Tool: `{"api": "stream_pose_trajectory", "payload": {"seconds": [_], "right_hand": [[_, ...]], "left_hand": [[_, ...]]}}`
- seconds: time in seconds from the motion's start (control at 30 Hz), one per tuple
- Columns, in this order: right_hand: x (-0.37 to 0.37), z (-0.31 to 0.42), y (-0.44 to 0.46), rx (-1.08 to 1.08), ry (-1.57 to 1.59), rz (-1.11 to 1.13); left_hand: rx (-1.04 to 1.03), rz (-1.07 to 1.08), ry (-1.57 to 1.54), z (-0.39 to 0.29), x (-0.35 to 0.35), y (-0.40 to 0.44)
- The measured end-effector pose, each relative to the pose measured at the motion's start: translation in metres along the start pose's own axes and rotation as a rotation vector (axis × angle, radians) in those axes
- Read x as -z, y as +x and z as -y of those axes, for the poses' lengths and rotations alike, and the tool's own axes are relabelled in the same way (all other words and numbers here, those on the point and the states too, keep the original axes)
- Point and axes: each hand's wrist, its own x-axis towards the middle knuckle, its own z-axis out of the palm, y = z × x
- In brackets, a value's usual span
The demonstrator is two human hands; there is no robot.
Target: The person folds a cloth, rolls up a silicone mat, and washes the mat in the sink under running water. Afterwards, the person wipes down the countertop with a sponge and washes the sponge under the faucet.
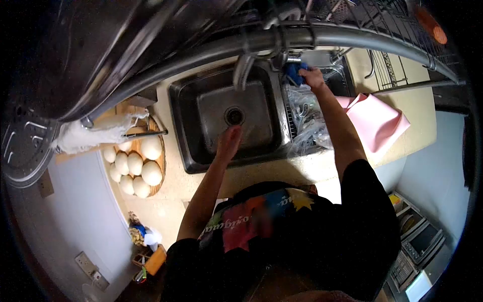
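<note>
Beside the tap base (pixel 293 59), my right hand (pixel 313 79) is closed on a crumpled blue cloth (pixel 294 74). My left hand (pixel 230 144) hangs over the front part of the metal sink basin (pixel 206 158), near the drain (pixel 234 116). Its fingers look curled in, and nothing shows in them. The tap spout (pixel 243 70) reaches over the back of the basin. Under my right forearm, clear plastic bags (pixel 308 123) lie over the second, smaller basin with a rack.
Round white items (pixel 135 163) sit in a woven tray (pixel 159 128) on the left. A pink sheet (pixel 380 121) lies on the counter at the right. A metal rail (pixel 211 48) and wire rack (pixel 347 15) cross above the sink. White cloth (pixel 98 132) hangs at left.
</note>
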Motion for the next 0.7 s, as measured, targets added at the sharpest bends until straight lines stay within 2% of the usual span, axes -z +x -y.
{"api": "stream_pose_trajectory", "payload": {"seconds": [0.03,0.1,0.13,0.17,0.2,0.23,0.27,0.33,0.43,0.5,0.57,0.6,0.7], "right_hand": [[0.004,-0.01,0.0,-0.066,0.207,0.241],[-0.032,0.015,-0.039,-0.003,-0.015,0.306],[-0.045,0.018,-0.04,0.004,-0.166,0.27],[-0.061,0.026,-0.041,-0.01,-0.172,0.282],[-0.08,0.036,-0.036,0.423,-0.576,0.185],[-0.091,0.039,-0.028,0.868,-0.963,0.075],[-0.097,0.033,-0.018,0.858,-0.959,0.092],[-0.106,0.012,-0.003,0.743,-1.38,0.117],[-0.106,-0.021,0.006,0.721,-1.523,0.151],[-0.104,-0.047,-0.008,0.635,-1.471,0.211],[-0.104,-0.066,-0.044,0.577,-1.556,0.369],[-0.103,-0.07,-0.07,0.571,-1.559,0.376],[-0.103,-0.06,-0.152,0.427,-1.275,0.34]], "left_hand": [[-0.019,-0.008,-0.011,0.014,0.001,0.004],[-0.034,-0.025,-0.03,0.033,0.009,0.011],[0.009,-0.016,-0.12,0.041,0.014,0.011],[0.057,-0.007,-0.209,0.048,0.016,0.008],[0.071,-0.015,-0.216,0.05,0.018,0.005],[0.022,-0.056,-0.062,0.047,0.021,0.002],[-0.024,-0.092,0.094,0.046,0.023,-0.002],[-0.016,-0.104,0.029,0.046,0.025,-0.012],[-0.058,-0.098,0.021,0.038,0.039,-0.019],[-0.071,-0.062,0.067,0.047,0.044,-0.027],[0.114,-0.139,-0.135,0.058,0.05,-0.026],[0.121,-0.138,-0.141,0.057,0.053,-0.033],[0.199,-0.199,0.019,0.057,0.071,-0.044]]}}
